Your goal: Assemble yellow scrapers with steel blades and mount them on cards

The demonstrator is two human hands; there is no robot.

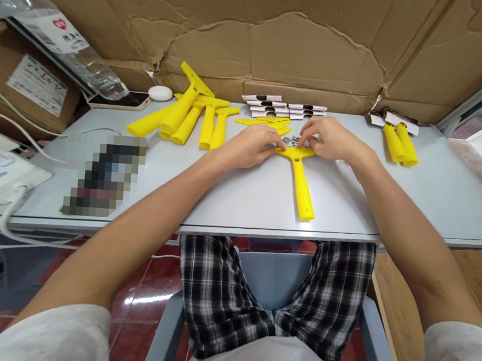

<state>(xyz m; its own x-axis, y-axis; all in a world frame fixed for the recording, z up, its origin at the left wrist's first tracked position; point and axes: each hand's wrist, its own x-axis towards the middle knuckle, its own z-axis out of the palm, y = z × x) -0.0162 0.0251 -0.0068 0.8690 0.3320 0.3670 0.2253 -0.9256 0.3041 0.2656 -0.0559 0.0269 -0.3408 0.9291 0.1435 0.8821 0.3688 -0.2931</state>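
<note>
A yellow T-shaped plastic handle, like that of a squeegee, lies on the table with its grip toward me. My left hand has its fingers curled around the left end of the crossbar. Over the right end is my right hand, thumb and forefinger bent together beside a pile of small dark screws. Whether a screw is between those fingertips is too small to make out. Flat yellow strips lie just behind my left hand.
More yellow handles lean in a heap at the back left. Folded printed cards are stacked by the cardboard wall. Two carded yellow handles lie at right. A plastic bottle, white oval object and blurred-out item are left.
</note>
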